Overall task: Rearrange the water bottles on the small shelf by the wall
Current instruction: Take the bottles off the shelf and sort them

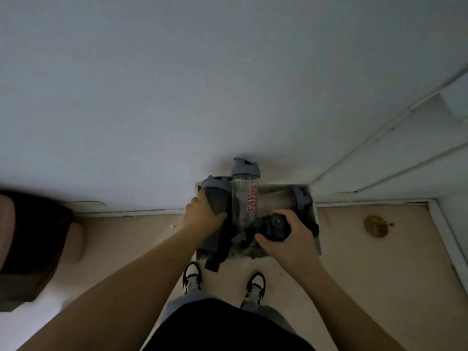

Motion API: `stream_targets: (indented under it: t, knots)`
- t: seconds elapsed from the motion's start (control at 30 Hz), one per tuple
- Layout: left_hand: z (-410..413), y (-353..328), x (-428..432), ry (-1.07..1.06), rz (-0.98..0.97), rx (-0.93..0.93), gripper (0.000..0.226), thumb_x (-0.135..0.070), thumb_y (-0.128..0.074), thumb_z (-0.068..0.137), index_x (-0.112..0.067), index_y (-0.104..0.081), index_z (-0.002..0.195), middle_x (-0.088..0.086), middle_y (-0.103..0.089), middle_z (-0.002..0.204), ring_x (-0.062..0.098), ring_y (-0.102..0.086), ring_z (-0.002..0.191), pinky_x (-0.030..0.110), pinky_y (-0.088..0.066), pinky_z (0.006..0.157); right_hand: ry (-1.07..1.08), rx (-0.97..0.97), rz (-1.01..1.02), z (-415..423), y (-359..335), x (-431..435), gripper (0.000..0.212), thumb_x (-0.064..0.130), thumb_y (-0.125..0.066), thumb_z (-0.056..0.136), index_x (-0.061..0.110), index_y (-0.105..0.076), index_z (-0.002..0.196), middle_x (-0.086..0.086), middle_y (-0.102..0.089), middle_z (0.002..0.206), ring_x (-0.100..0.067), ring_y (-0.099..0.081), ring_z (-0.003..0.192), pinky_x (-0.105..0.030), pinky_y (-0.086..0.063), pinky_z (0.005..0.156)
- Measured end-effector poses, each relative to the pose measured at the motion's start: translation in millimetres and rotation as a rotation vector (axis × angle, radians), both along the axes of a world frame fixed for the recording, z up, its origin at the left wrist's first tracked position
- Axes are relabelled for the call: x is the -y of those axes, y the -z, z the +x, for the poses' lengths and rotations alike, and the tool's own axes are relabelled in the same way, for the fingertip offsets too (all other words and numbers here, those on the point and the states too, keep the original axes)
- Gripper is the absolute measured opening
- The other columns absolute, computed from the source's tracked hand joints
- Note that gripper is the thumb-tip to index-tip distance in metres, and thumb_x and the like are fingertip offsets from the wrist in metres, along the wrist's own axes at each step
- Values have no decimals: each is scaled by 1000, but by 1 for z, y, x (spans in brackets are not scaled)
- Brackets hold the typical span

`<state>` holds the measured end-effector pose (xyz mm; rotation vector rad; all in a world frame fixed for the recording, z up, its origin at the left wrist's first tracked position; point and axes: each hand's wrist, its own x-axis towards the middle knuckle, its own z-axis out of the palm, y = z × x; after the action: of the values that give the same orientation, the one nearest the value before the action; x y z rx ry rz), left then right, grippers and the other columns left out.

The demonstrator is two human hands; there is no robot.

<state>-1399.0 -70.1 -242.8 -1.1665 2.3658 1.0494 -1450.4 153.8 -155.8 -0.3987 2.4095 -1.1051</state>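
Note:
A small white shelf stands against the wall below me. My left hand grips a dark grey bottle with a grey lid at the shelf's left end. Beside it stands a clear bottle with red lettering and a grey lid. Another clear bottle lies on its side at the back right. My right hand wraps around a black bottle near the shelf's front, seen from its top. Black straps hang over the front edge.
The white wall fills the upper view. A dark cushioned seat sits at the left. A door frame runs along the right, and a brass floor fitting lies on the beige floor. My feet stand just before the shelf.

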Motion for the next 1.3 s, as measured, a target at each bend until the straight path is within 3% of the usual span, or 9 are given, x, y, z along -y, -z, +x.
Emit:
stream_targets:
  t: [0.13,0.27,0.47,0.57,0.67,0.87,1.0,1.13,1.3]
  knots:
    - [-14,5,8,-32,64,-3,98,-50,-79,71,-20,-23,146,16,-60,127,39,-60,114,49,-54,93,36,-13,-10,-1,-15,-1,49,25,-90,73,32,-58,109,26,-61,100,23,-56,90,1,-44,73]
    - [-22,7,9,-96,112,-25,95,-44,-84,66,-24,-25,138,17,-61,123,38,-62,108,49,-56,90,48,6,-37,-10,-28,0,44,26,-90,73,30,-61,106,19,-66,101,13,-60,95,-5,-48,74]
    - [-27,-20,12,-159,26,-21,104,-49,-76,65,-24,-21,151,18,-48,129,39,-46,122,50,-46,100,27,-32,-58,-29,-48,-1,42,38,-89,71,37,-61,102,19,-68,98,0,-65,91,-26,-56,79]
    - [-14,-34,17,-245,53,-101,111,-56,-74,63,-25,-20,155,14,-46,134,37,-45,127,51,-46,101,11,-72,-62,-42,-67,7,39,43,-87,70,35,-60,97,15,-67,95,-1,-64,86,-27,-55,74]
    - [3,-41,22,-348,78,-160,110,-65,-74,55,-30,-30,149,10,-53,128,36,-57,114,55,-57,89,29,-65,-100,-59,-85,18,35,42,-86,72,32,-61,94,13,-66,90,1,-63,79,-24,-52,68]
    - [37,-46,21,-475,154,-205,95,-59,-76,58,-32,-37,140,8,-58,119,31,-64,96,52,-62,76,50,-97,-133,-74,-95,43,35,46,-85,70,30,-64,93,12,-69,90,-5,-66,82,-37,-59,76]
    - [52,-47,17,-550,224,-253,74,-51,-79,63,-34,-40,123,7,-62,110,30,-67,91,53,-62,75,59,-94,-198,-72,-100,60,38,47,-85,70,31,-63,95,14,-68,92,-3,-65,84,-31,-54,75]
    - [61,-50,9,-665,274,-300,77,-49,-80,66,-33,-38,128,3,-60,111,29,-66,93,53,-62,77,73,-48,-281,-74,-96,78,40,39,-86,75,25,-62,103,14,-66,93,7,-63,78,-9,-46,62]
    - [79,-56,-7,-817,254,-385,77,-39,-80,78,-28,-35,139,-4,-54,108,24,-63,94,50,-60,80,94,122,-367,-83,-74,104,38,33,-85,78,22,-59,104,13,-63,92,5,-63,71,-15,-47,58]
